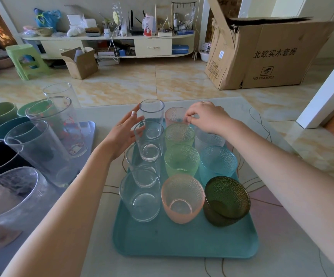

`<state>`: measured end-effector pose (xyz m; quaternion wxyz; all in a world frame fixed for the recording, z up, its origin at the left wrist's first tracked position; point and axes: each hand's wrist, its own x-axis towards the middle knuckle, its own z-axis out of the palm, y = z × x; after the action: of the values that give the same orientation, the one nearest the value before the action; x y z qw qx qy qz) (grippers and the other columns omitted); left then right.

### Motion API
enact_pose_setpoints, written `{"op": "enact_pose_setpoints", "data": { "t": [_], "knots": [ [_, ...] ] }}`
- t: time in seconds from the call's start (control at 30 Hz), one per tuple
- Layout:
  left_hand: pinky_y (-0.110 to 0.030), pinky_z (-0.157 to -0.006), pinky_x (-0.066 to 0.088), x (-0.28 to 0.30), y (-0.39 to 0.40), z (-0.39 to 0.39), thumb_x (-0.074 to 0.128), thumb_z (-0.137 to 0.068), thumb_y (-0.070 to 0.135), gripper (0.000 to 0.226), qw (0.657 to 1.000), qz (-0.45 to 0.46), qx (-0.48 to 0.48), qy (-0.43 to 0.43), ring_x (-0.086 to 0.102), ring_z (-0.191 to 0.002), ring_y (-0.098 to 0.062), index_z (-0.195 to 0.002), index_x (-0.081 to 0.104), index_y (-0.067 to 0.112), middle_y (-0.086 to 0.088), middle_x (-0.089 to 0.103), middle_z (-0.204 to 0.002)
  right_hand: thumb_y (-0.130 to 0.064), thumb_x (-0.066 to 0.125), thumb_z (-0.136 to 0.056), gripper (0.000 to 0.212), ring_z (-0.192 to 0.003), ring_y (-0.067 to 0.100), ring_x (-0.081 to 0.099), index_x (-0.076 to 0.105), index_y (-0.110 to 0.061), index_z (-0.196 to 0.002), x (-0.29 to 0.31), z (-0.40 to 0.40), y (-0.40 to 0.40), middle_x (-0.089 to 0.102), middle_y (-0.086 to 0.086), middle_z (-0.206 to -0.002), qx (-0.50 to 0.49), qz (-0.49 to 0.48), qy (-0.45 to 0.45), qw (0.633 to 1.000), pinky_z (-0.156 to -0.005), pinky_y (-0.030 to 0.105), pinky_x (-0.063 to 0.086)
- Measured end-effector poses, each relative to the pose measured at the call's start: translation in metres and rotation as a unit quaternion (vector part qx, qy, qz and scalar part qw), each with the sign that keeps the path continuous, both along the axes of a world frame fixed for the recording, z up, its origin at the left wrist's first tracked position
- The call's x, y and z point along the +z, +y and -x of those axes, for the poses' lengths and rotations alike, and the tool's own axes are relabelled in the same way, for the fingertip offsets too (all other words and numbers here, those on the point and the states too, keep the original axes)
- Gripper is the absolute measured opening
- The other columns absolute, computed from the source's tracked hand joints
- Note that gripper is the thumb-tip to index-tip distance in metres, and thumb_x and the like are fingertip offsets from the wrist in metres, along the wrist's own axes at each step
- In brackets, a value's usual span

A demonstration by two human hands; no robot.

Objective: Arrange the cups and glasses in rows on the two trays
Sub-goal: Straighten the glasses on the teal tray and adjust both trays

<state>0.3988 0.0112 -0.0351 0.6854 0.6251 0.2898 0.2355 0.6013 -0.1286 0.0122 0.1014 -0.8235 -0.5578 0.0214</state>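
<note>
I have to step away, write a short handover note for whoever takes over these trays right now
Left hand: open, palm against the clear glasses at the far end of the left row, nothing gripped.
Right hand: fingertips pinching the rim of the far pink glass.
Teal tray: three rows standing, clear glasses left, pink and green in the middle, blue and dark green glass right; near end bare.
Grey tray, left: tall glasses and mugs, partly out of view.
Left: settle the far pink glass, check the grey tray's rows.
</note>
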Motion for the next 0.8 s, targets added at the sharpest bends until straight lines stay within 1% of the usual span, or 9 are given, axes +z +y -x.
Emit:
{"op": "enact_pose_setpoints", "data": {
  "t": [0.1, 0.17, 0.27, 0.37, 0.5, 0.63, 0.7, 0.77, 0.8],
  "knots": [
    [-0.037, -0.104, 0.040, 0.001, -0.003, 0.000, 0.031, -0.101, 0.039, 0.040, 1.000, 0.005, 0.002, -0.002, 0.051, -0.122, -0.023, -0.141, 0.035, 0.041, -0.002, 0.040, -0.146, -0.039, 0.043, -0.096, 0.019, -0.117, 0.021, 0.048, 0.062, -0.040, -0.093, -0.004, -0.002, 0.001, 0.060, -0.009, -0.122, 0.002, -0.010, 0.010, 1.000, -0.083, 0.038, 0.038],
    [-0.039, -0.107, 0.039, 0.001, -0.002, 0.001, 0.031, -0.101, 0.040, 0.040, 1.000, 0.009, 0.000, -0.007, 0.050, -0.124, -0.024, -0.141, 0.035, 0.041, -0.002, 0.039, -0.148, -0.036, 0.041, -0.097, 0.023, -0.111, 0.019, 0.054, 0.061, -0.038, -0.108, -0.005, -0.006, -0.003, 0.056, -0.010, -0.130, -0.013, -0.080, 0.088, 0.993, -0.084, 0.034, 0.044],
    [-0.043, -0.110, 0.036, -0.004, -0.003, 0.002, 0.027, -0.101, 0.041, 0.043, 1.000, 0.017, -0.005, -0.013, 0.044, -0.131, -0.028, -0.144, 0.029, 0.040, -0.004, 0.033, -0.152, -0.034, 0.035, -0.100, 0.036, -0.130, 0.020, 0.044, 0.048, -0.026, -0.133, -0.007, -0.012, -0.017, 0.045, -0.003, -0.145, -0.086, -0.207, 0.220, 0.949, -0.101, 0.030, 0.035],
    [-0.047, -0.112, 0.033, -0.008, -0.010, 0.000, 0.024, -0.102, 0.039, 0.045, 0.999, 0.031, 0.002, -0.029, 0.038, -0.136, -0.028, -0.146, 0.025, 0.035, -0.006, 0.030, -0.153, -0.032, 0.033, -0.102, 0.046, -0.140, 0.020, 0.030, 0.032, -0.016, -0.145, -0.019, -0.018, -0.027, 0.032, 0.003, -0.153, -0.129, -0.162, 0.282, 0.937, -0.110, 0.030, 0.025],
    [-0.049, -0.111, 0.035, -0.007, -0.017, 0.001, 0.024, -0.102, 0.039, 0.046, 0.998, 0.042, 0.021, -0.032, 0.041, -0.134, -0.028, -0.146, 0.028, 0.029, -0.009, 0.036, -0.149, -0.035, 0.032, -0.102, 0.047, -0.141, 0.021, 0.028, 0.029, -0.018, -0.146, -0.029, -0.014, -0.028, 0.028, 0.005, -0.154, -0.135, -0.169, 0.341, 0.915, -0.112, 0.032, 0.024],
    [-0.017, -0.089, 0.050, -0.007, -0.032, 0.007, 0.029, -0.103, 0.033, 0.044, 0.993, -0.022, 0.111, 0.012, 0.051, -0.119, -0.017, -0.144, 0.035, 0.019, 0.001, 0.050, -0.135, -0.039, 0.026, -0.102, 0.051, -0.142, 0.017, 0.024, 0.022, -0.019, -0.149, -0.020, -0.009, -0.040, 0.023, 0.000, -0.156, -0.151, -0.226, 0.397, 0.877, -0.112, 0.030, 0.021],
    [-0.025, -0.098, 0.048, -0.022, -0.035, 0.022, 0.040, -0.101, 0.022, 0.039, 0.986, -0.020, 0.166, -0.001, 0.054, -0.120, -0.018, -0.140, 0.041, 0.019, -0.004, 0.054, -0.133, -0.040, 0.026, -0.102, 0.046, -0.133, 0.021, 0.038, 0.034, -0.020, -0.142, -0.025, -0.003, -0.062, 0.037, 0.003, -0.149, -0.225, -0.268, 0.382, 0.855, -0.105, 0.033, 0.030],
    [-0.041, -0.108, 0.041, -0.040, -0.042, 0.041, 0.047, -0.096, 0.005, 0.045, 0.984, 0.009, 0.179, -0.008, 0.054, -0.122, -0.020, -0.138, 0.045, 0.023, -0.006, 0.055, -0.135, -0.038, 0.031, -0.100, 0.038, -0.100, 0.023, 0.055, 0.047, -0.014, -0.124, -0.038, 0.009, -0.095, 0.057, 0.007, -0.124, -0.298, -0.266, 0.327, 0.856, -0.078, 0.030, 0.042],
    [-0.043, -0.107, 0.040, -0.046, -0.048, 0.048, 0.045, -0.094, -0.004, 0.052, 0.983, 0.024, 0.181, -0.008, 0.054, -0.123, -0.021, -0.139, 0.044, 0.023, -0.005, 0.053, -0.137, -0.036, 0.035, -0.100, 0.033, -0.083, 0.021, 0.055, 0.048, -0.011, -0.117, -0.044, 0.016, -0.111, 0.061, 0.007, -0.108, -0.308, -0.239, 0.294, 0.873, -0.064, 0.027, 0.039]
  ]
}}
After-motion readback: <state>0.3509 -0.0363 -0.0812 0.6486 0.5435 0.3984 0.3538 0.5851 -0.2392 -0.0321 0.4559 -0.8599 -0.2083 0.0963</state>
